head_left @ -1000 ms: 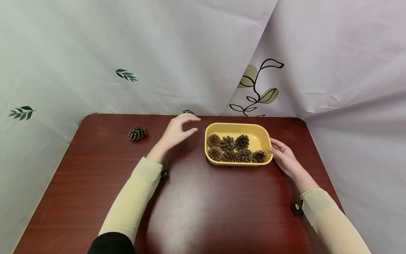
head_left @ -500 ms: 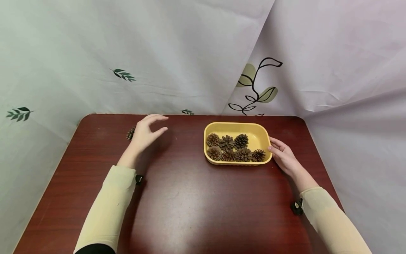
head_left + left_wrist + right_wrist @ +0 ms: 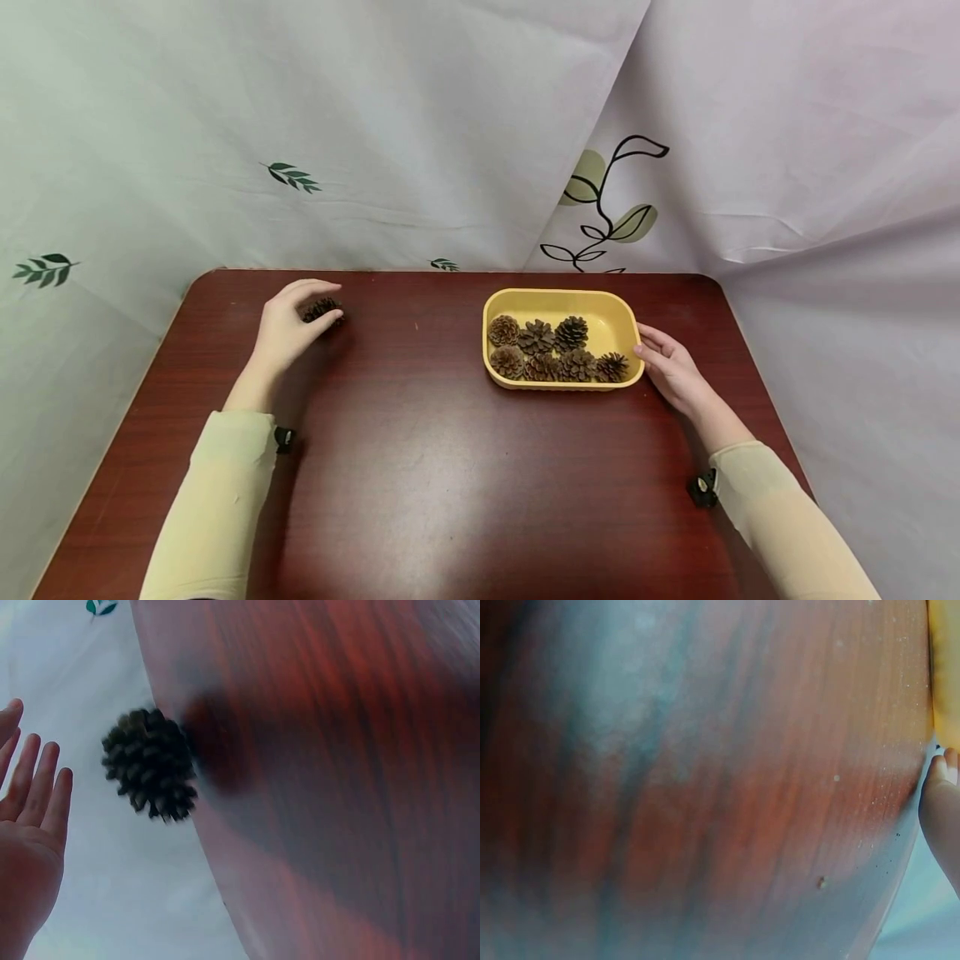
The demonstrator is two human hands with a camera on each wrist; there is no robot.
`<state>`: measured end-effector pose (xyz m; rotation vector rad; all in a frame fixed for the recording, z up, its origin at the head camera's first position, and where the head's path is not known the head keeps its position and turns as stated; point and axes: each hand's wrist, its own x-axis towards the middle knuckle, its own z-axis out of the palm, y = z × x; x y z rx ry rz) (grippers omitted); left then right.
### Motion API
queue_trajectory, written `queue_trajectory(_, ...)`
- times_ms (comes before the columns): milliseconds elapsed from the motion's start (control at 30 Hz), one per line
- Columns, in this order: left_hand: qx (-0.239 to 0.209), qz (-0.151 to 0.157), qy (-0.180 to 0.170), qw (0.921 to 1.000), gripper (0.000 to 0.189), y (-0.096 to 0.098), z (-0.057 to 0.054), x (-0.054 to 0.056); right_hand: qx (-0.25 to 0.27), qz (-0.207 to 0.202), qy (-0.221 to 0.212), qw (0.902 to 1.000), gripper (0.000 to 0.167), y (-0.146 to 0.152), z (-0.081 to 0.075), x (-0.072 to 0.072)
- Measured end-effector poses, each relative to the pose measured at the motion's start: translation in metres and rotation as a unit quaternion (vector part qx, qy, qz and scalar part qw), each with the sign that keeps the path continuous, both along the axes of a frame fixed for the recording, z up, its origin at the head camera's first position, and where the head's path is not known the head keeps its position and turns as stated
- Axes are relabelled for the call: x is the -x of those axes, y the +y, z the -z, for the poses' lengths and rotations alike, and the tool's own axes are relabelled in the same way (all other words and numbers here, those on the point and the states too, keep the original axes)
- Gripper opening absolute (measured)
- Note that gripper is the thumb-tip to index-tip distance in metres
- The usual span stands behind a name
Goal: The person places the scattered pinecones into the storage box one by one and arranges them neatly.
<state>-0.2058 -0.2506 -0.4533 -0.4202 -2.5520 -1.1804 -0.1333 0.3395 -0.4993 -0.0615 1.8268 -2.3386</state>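
Observation:
In the head view, my left hand [image 3: 283, 327] reaches around a brown pine cone [image 3: 324, 311] near the table's back left. Thumb and fingers are spread to either side of it, partly hiding it. The left wrist view shows that pine cone [image 3: 150, 765] apart from my straight fingers [image 3: 39, 780]. My right hand [image 3: 677, 377] touches the right end of a yellow rectangular tray [image 3: 615, 321], its thumb at the rim and its relaxed fingers against the outer wall. Several pine cones [image 3: 537, 337] lie in the tray, mostly to the left and along the front.
The dark red wooden table [image 3: 420, 467] has rounded back corners. Behind it hangs a pale curtain [image 3: 375, 167] printed with leaves, which also runs down both sides. Bare tabletop lies between the lone pine cone and the tray.
My left hand has moved left across the table, from near the tray to the lone pine cone. The right hand and the tray stay in place.

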Motion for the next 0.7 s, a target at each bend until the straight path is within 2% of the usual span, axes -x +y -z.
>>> queue_trajectory(133, -0.009, -0.009, -0.001, 0.9999, 0.039, -0.012, 0.003, -0.004, -0.002, 0.001, -0.003, 1.0000, 0.041, 0.000, 0.000, 0.000)
queue_trajectory(267, 0.008, -0.026, 0.000, 0.9996, 0.039, -0.024, 0.008, -0.005, -0.004, 0.002, -0.005, 1.0000, 0.042, 0.000, 0.000, 0.000)
queue_trajectory(467, 0.028, -0.044, -0.042, 0.9977, 0.042, -0.039, 0.016, -0.005, -0.003, 0.002, -0.005, 1.0000, 0.044, 0.000, -0.001, 0.000)
queue_trajectory(700, 0.047, -0.051, -0.070, 0.9952, 0.046, -0.049, 0.024, -0.006, -0.006, 0.002, -0.008, 1.0000, 0.046, -0.001, -0.001, 0.000)
